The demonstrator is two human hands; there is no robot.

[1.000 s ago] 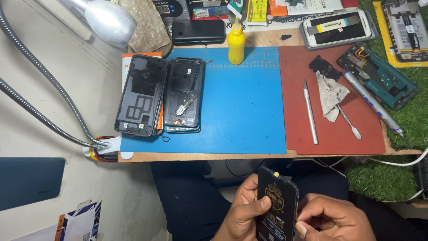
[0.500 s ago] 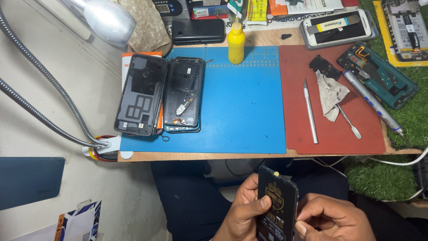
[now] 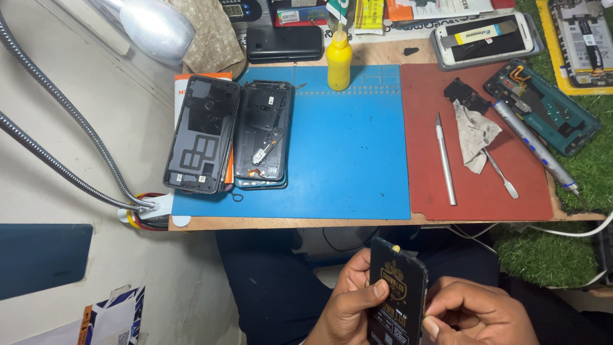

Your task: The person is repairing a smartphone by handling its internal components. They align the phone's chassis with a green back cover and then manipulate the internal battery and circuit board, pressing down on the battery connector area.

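The left hand [image 3: 350, 299] is closed around the left edge of a black phone display panel [image 3: 396, 295], thumb pressed on its printed protective film, while the right hand [image 3: 477, 313] pinches at the panel's right edge with curled fingertips, seemingly at the film's margin. The panel is held over the lap at about 6 o'clock in the view, below the front edge of the wooden workbench [image 3: 287, 222] and well apart from the blue mat [image 3: 348, 147]. Its long axis runs roughly 12 to 6 o'clock, tilted slightly, top end toward the bench, printed face up at the camera. Held in mid-air with nothing beneath it, it could slip and fall to the floor if the pinch tugs hard; uneven pulling could also flex or crack the thin glass, I judge
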